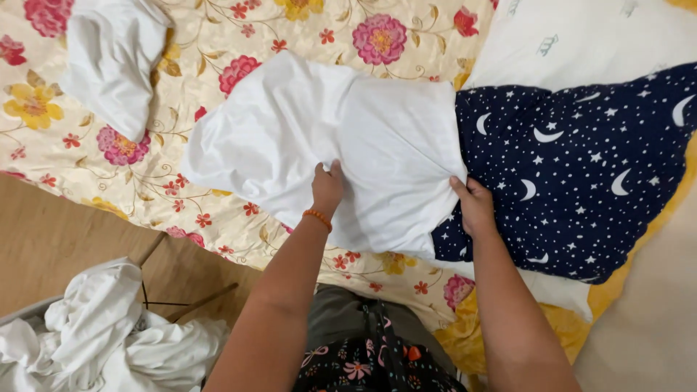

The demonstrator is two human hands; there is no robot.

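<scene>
Now left hand (327,187) pinches the white cloth (341,138); right hand (475,207) grips its edge by the starry fabric (581,167); best pull taut, edges even.

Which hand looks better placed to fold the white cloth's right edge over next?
Probably the right hand: it grips the white cloth at its right edge, beside the navy star-print fabric. The left hand pinches the middle.

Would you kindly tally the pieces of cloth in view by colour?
White cloths: 4 (one gripped by the left hand and right hand, one top left, a heap bottom left, one top right)
Navy star cloth: 1
Floral bedspread: 1
Total: 6
</scene>
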